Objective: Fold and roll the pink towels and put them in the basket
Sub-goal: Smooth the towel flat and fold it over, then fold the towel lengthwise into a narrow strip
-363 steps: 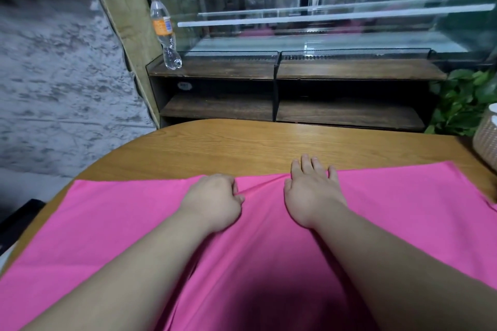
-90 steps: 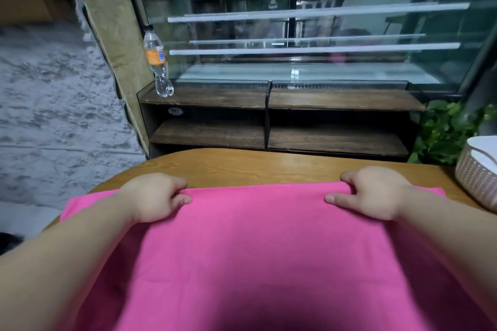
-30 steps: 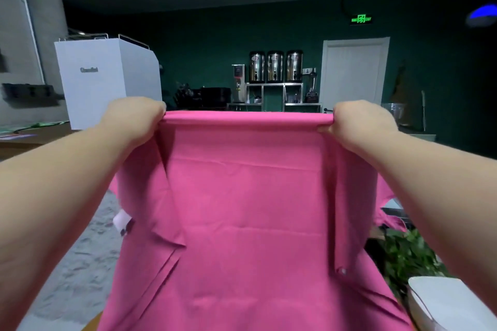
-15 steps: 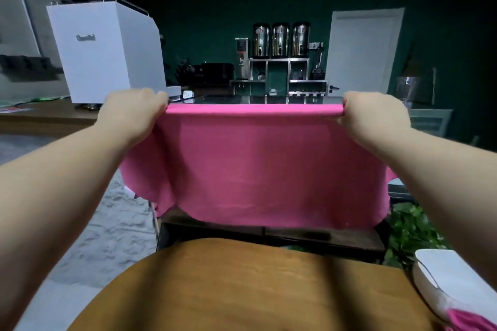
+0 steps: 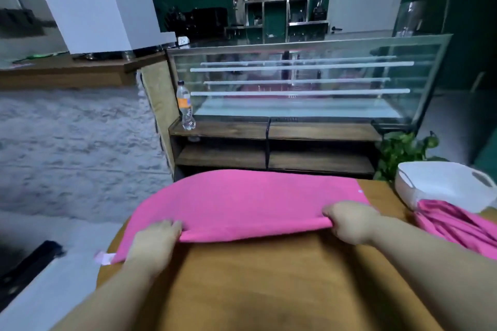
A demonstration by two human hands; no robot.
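Down from the air comes the pink towel [image 5: 242, 201]: half a second ago it hung between two raised hands, and now it lies spread across the far half of the wooden surface [image 5: 269, 285]. The near half of the surface is bare wood under the forearms. The towel looks doubled over, with its thick folded edge nearest the person. The picture is soft with motion, so whether the far edge droops past the rim is hard to tell.

At the right end of the surface stands the white basket [image 5: 435, 185]. No rolled towel shows in the part that can be seen. Just in front of it, touching its near side, lies a loose heap of pink towels [image 5: 457, 226] not yet dealt with.

The left hand [image 5: 154, 239] holds the near edge towards its left corner, and the right hand [image 5: 349, 223] holds the same edge at its right end. The fingers [image 5: 172, 226] of both hands are curled and clamped on the cloth, lifting that edge slightly off the wood. A small pale tag [image 5: 103, 258] sticks out at the left corner, beyond the left hand.

This seems to be the folding step, with the first towel laid out flat and nothing rolled yet. The next move probably calls for letting the edge settle and smoothing the panel. The towel then needs narrowing by another fold or rolling tightly from one end, with both hands level so the roll doesn't skew. After that it has only a short way to go, rightwards to the basket.
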